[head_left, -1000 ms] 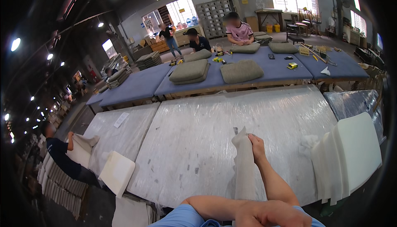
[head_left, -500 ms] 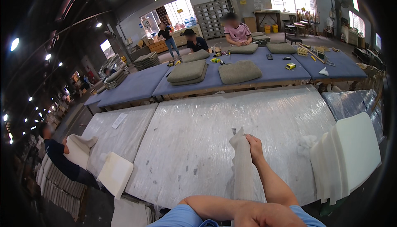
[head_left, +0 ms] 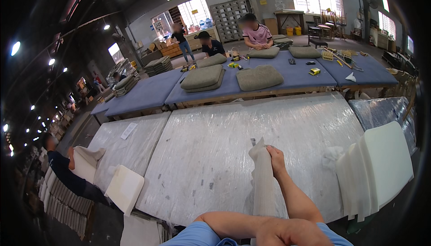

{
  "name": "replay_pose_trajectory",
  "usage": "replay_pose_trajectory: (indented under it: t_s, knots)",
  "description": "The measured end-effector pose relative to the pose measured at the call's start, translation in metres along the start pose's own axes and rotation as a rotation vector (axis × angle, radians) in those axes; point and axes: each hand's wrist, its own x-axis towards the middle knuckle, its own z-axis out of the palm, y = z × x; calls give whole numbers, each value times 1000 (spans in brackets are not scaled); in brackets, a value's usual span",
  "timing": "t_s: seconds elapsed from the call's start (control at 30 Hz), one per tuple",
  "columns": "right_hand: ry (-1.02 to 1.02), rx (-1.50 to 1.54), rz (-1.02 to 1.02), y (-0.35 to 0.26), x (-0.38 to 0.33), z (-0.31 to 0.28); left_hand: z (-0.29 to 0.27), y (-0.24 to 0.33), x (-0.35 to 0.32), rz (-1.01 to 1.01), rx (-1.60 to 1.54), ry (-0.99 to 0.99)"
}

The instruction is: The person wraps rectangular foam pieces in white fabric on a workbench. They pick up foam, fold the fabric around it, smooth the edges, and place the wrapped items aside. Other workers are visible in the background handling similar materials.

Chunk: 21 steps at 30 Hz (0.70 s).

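A strip of light grey cloth [head_left: 263, 183] runs lengthwise toward me over the plastic-wrapped table, its far end raised in a ragged point. My right hand [head_left: 276, 158] is closed on the far end of this cloth, thumb at its upper edge. Across the bottom of the picture lies my left forearm, reaching rightward over the near part of the cloth. My left hand [head_left: 294, 236] is at the lower edge, close to the camera; its fingers are hidden, and so is whatever they touch. Whether the cloth wraps a pad cannot be made out.
White cushions with grey cloth [head_left: 381, 169] stand stacked at the right, beside crumpled white material [head_left: 332, 156]. Another white cushion [head_left: 126, 187] leans at the table's left edge. A co-worker [head_left: 67, 169] handles one further left. Beyond, a blue table [head_left: 305, 73] bears grey-green cushions [head_left: 260, 78].
My hands and the cloth hold almost the same place. The co-worker at the left has shifted a hand slightly on the cushion.
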Motion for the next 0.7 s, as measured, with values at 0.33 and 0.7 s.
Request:
replay_pose_trajectory:
  t_s: [0.33, 0.7]
  knots:
    - [13, 10, 1, -1, -1, -1, -2, -6, 1, 57, -26, -7]
    - [9, -8, -3, -1, 0, -8, -1, -8, 3, 76, -62, 78]
